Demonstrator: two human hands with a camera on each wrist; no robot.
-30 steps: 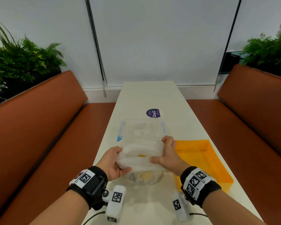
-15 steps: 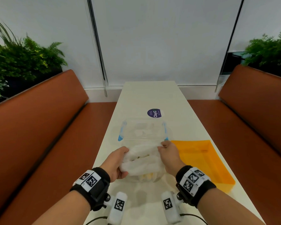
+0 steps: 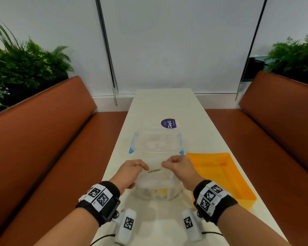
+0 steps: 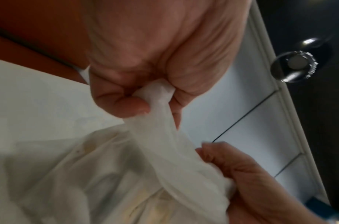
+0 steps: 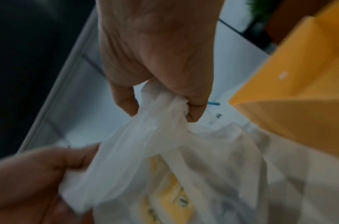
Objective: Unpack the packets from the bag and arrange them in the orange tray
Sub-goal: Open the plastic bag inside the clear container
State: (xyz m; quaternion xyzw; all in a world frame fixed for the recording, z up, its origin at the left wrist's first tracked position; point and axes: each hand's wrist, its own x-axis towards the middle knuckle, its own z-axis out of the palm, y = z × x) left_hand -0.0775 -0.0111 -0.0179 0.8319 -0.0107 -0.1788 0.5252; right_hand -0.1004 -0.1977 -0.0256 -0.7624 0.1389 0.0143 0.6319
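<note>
A thin white plastic bag [image 3: 157,183] stands on the white table [image 3: 164,103], near its front edge. My left hand [image 3: 132,172] grips the bag's left handle [image 4: 159,97] in a fist. My right hand [image 3: 179,168] grips the right handle [image 5: 165,103] the same way. The two handles are pulled apart, so the mouth gapes a little. Yellow packets [image 3: 161,192] show through the plastic and at the mouth [image 5: 170,195]. The orange tray [image 3: 219,174] lies just right of the bag with nothing in it.
A clear plastic box with blue clips [image 3: 156,143] sits right behind the bag. A purple round sticker [image 3: 169,123] lies farther back. Brown bench seats [image 3: 43,139] run along both sides of the narrow table.
Both hands went from cupping the bag's bunched top to gripping its handles, and they have raised and parted them. The bag's mouth now shows the packets.
</note>
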